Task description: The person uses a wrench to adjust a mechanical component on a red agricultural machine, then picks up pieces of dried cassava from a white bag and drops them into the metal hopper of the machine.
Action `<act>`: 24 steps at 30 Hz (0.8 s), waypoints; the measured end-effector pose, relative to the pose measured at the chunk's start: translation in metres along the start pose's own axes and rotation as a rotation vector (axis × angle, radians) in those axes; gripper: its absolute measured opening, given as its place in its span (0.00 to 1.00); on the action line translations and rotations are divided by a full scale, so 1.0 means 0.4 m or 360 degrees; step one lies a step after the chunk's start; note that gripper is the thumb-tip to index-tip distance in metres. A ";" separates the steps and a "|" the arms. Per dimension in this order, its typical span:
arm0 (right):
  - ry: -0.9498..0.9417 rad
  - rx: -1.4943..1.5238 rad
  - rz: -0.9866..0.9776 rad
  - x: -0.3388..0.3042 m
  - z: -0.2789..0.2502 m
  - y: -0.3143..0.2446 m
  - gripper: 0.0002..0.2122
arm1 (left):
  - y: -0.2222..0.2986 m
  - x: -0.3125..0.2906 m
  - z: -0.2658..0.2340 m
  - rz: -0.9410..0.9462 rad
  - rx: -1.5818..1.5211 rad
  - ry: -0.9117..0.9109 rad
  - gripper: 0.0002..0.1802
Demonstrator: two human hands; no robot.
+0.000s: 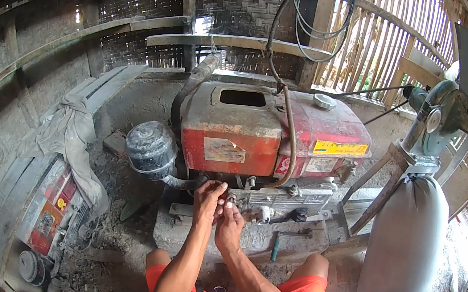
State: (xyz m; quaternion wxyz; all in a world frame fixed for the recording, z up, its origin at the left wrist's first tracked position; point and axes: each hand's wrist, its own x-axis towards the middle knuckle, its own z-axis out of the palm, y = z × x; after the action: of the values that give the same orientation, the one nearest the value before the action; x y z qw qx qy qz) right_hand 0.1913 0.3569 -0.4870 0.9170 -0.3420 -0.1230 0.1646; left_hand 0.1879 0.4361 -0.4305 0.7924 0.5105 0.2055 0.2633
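In front of me stands a dusty red engine point(227, 151) with a square opening on its top. My left hand point(209, 199) reaches to the engine's near side, its fingers closed close to the metal side casing point(287, 200). What they grip is hidden behind the fingers. Just to its right, my right hand point(230, 223) pinches at a small metal fitting point(231, 198) on the casing's left end. The two hands nearly touch. A brown hose point(293, 150) runs down to the engine just above them. Left of my hands sits a round, dust-covered air filter canister point(151, 147).
A tool with a green handle point(275, 248) lies on the concrete base. To the right, a full pale sack point(403, 251) hangs under a mill point(437, 129). Another red machine point(51, 207) and a grey cloth point(69, 139) are at left. Woven walls stand behind.
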 end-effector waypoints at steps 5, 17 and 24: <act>-0.0092 -0.1158 -0.0203 -0.021 -0.055 -0.055 0.15 | -0.043 0.033 -0.010 0.0141 -0.0035 0.0028 0.08; -0.0374 -0.1949 -0.0478 0.035 -0.034 -0.199 0.11 | -0.029 0.025 -0.002 0.0156 -0.0014 0.0037 0.08; -0.0151 -0.1811 -0.0392 0.007 -0.025 -0.150 0.13 | -0.038 0.028 -0.011 0.0158 -0.0031 0.0010 0.07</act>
State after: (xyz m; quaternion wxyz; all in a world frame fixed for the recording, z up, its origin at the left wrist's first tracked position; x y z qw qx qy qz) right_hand 0.2103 0.3092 -0.4540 0.5950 -0.7561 -0.2718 -0.0200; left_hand 0.1971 0.4410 -0.4469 0.7825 0.5116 0.1798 0.3059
